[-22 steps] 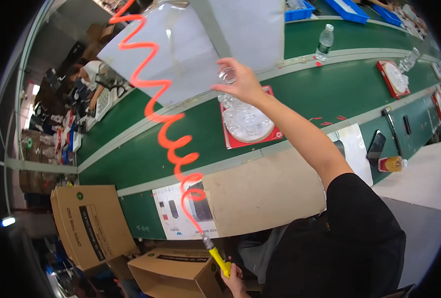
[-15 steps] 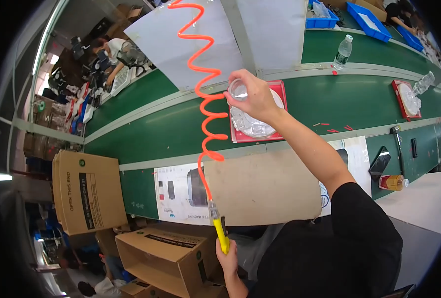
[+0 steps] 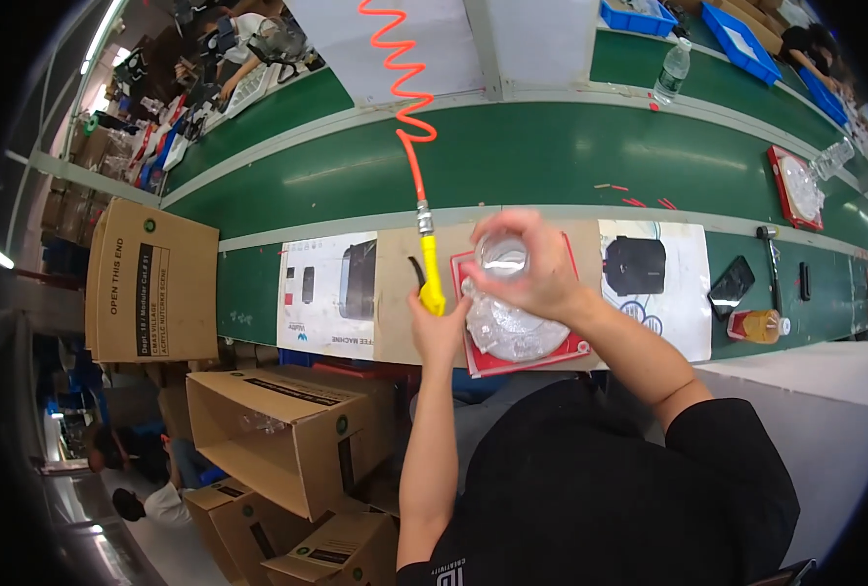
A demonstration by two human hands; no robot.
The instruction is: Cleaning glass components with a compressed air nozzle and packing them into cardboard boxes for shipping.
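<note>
My left hand (image 3: 438, 334) is closed round a yellow air blow gun (image 3: 432, 285), which hangs from an orange coiled hose (image 3: 414, 171). A round clear plastic cup (image 3: 503, 257) sits in the curved fingers of my right hand (image 3: 543, 278). Beneath that hand lies a shallow red square tray (image 3: 497, 368) with a white disc and clear plastic parts (image 3: 517, 332) on it. The blow gun is beside the tray's left edge, apart from the cup. My right hand hides part of the tray.
Brown cardboard (image 3: 400, 244) and printed sheets (image 3: 329, 288) lie on the green bench (image 3: 307, 176). To the right are a phone (image 3: 733, 283), a drink bottle (image 3: 758, 326), a hammer (image 3: 772, 269) and another red tray (image 3: 778, 186). Cartons (image 3: 150, 283) stand at left; other people work farther off.
The red tray has come nearer, from the green bench onto the cardboard. The blow gun has risen beside it in my left hand. My right hand, still with the cup, has come nearer too.
</note>
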